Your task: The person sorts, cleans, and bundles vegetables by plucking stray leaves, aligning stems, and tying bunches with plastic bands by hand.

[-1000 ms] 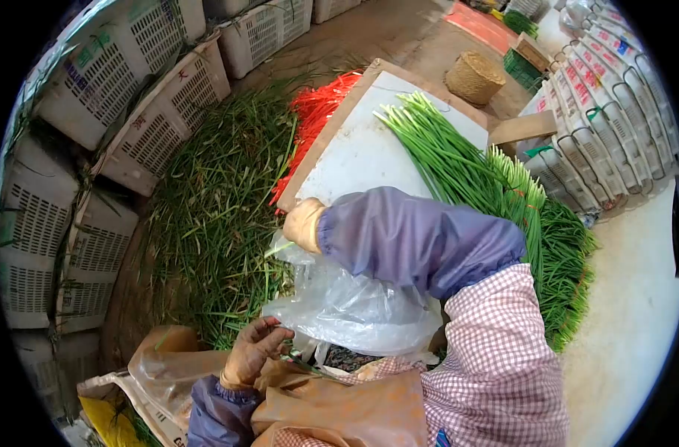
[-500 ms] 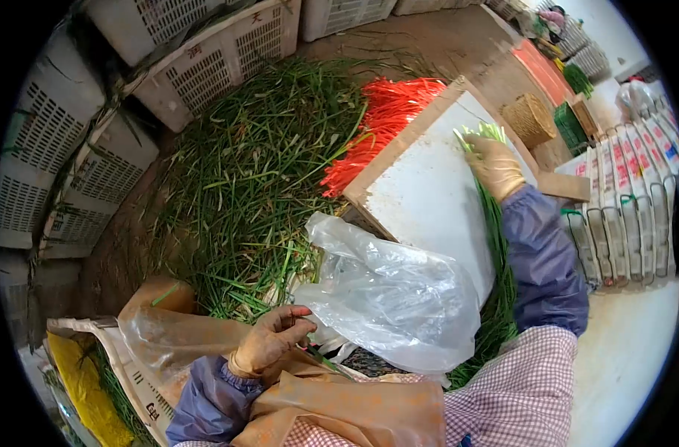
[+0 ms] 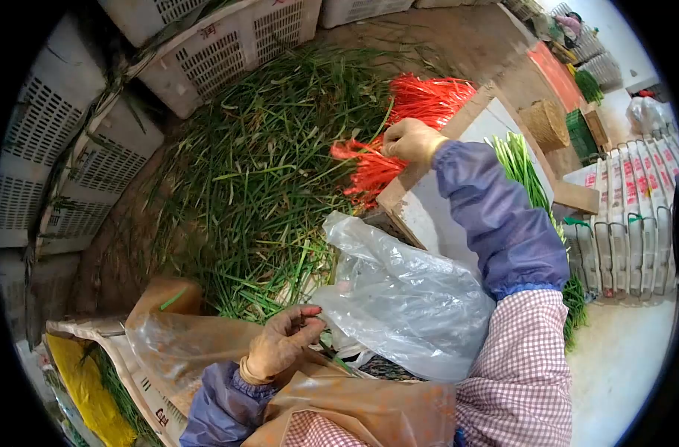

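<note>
My right hand (image 3: 412,141), in a tan glove, is closed on a red plastic strip at the edge of a pile of red plastic strips (image 3: 432,98). Its forearm reaches across the white board (image 3: 427,220) with a wooden rim. A bundle of green garlic chives (image 3: 524,170) lies along the board's right side, pale ends away from me, partly behind my sleeve. My left hand (image 3: 280,344), gloved with worn fingertips, hovers over my lap beside the clear plastic bag (image 3: 406,302). Its fingers are slightly bent and apart, with nothing visible in them.
A heap of loose green leaves (image 3: 272,179) covers the floor ahead. White slatted crates (image 3: 213,63) line the left and back. To the right are a roll of twine (image 3: 544,125) and a stack of white crates (image 3: 630,216). A person (image 3: 570,26) sits far off.
My right hand has moved left from the chives' pale ends to the red strips and closed there. The chives now lie without a hand on them. My left hand has barely moved.
</note>
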{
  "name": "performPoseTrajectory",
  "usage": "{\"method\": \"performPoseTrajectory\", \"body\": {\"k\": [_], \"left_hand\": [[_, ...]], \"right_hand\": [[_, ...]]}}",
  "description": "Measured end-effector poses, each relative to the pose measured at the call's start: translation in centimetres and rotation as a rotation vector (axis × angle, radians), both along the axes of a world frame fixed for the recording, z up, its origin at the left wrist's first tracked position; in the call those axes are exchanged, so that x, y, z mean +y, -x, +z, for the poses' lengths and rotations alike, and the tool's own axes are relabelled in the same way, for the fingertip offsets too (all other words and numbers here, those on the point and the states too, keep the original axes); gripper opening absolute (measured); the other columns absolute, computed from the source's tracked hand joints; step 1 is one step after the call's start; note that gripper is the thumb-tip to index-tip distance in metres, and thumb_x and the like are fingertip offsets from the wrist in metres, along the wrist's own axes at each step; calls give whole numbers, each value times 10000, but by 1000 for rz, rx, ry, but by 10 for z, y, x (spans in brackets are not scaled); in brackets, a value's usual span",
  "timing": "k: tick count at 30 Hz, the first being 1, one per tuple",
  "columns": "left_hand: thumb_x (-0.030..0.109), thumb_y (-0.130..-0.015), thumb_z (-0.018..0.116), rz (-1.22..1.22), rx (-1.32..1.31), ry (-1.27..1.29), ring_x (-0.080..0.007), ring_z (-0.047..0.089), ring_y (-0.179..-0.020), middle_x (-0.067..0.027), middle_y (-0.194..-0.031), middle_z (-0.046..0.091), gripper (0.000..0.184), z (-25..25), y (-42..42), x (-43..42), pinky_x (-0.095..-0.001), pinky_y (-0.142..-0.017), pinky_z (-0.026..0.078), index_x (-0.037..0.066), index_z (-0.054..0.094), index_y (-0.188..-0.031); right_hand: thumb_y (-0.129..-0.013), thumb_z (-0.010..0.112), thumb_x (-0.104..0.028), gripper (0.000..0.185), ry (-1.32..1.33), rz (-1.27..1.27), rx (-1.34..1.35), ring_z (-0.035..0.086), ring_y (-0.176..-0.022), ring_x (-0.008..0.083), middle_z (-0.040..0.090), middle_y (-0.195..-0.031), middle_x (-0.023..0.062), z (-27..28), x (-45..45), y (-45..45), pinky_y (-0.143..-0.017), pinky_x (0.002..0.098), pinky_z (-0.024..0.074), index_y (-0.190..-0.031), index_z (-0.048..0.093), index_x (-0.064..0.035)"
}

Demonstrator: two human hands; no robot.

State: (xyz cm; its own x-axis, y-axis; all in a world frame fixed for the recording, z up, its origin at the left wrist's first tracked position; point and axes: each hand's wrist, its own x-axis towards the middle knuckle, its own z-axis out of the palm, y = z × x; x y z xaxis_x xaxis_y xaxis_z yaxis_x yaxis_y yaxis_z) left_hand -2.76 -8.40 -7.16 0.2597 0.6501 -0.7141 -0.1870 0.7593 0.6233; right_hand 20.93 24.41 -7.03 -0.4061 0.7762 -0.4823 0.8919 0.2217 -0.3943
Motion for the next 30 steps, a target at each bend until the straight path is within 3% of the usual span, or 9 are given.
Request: {"method": "performPoseTrajectory", "body": {"k": [6,13,19,21,23,25,26,28,30], "left_hand": [[94,-857,627,3,22,-49,-117,583,-784,-67,-941,619,323,-4,-6,-1,-222,-715,478,-29,533,-1141],[91,-840,632,114,235,-225,-102,559,-708,-64,-876,626,327,11,-12,1,-209,-653,461,-23,540,-1132],[115,-848,621,13,298,-331,-78,543,-673,-37,-790,611,313,42,-34,25,-207,-608,441,-26,554,-1120],[126,-852,616,-45,367,-376,-71,543,-683,-33,-787,616,301,46,-44,32,-203,-616,438,-22,563,-1108],[135,-850,620,-96,404,-416,-60,538,-653,-20,-742,615,271,58,-59,45,-202,-589,432,-20,588,-1069],[133,-831,634,-272,577,-628,-51,523,-597,-11,-673,601,255,69,-74,59,-213,-551,427,-18,605,-1034],[122,-812,643,-294,675,-754,-77,524,-536,-38,-619,588,240,68,-81,66,-232,-523,428,-17,613,-1006],[119,-805,644,-329,682,-844,-109,541,-539,-59,-631,591,240,73,-102,86,-247,-529,437,-10,613,-1005],[127,-785,657,-395,714,-1094,-216,599,-617,-112,-709,614,244,64,-119,107,-305,-589,473,12,614,-996]], "right_hand": [[-781,671,-149,119,136,-434,635,505,-603,77,538,-637,-16,8,-36,-55,-528,238,426,-750,609,-52],[-844,610,-101,103,-192,-258,1669,519,-621,125,591,-777,75,140,-119,-74,-540,250,441,-835,624,1],[-787,684,-172,146,-126,-745,988,492,-447,95,565,-580,19,79,-105,-150,-406,254,400,-738,644,-40],[-752,701,-214,199,-413,-676,563,593,-608,227,630,-661,116,-17,-89,-184,-596,354,476,-751,659,-19],[-759,684,-291,319,-485,-515,12,617,-863,310,646,-927,180,10,-118,-172,-735,363,487,-968,642,-55],[-746,686,-385,622,-560,-368,-190,481,-1163,348,491,-1263,216,27,-131,-172,-911,435,425,-1267,484,-110],[-746,686,-385,622,-562,-375,-185,481,-1163,348,491,-1263,216,32,-136,-176,-911,435,425,-1267,484,-110],[-674,708,-500,978,-838,-194,-532,217,-1341,396,238,-1453,206,41,-144,-197,-1063,508,229,-1442,201,-168],[-634,726,-531,1084,-673,-323,-585,135,-1349,429,174,-1472,209,51,-127,-230,-1071,543,154,-1453,106,-182]]}}
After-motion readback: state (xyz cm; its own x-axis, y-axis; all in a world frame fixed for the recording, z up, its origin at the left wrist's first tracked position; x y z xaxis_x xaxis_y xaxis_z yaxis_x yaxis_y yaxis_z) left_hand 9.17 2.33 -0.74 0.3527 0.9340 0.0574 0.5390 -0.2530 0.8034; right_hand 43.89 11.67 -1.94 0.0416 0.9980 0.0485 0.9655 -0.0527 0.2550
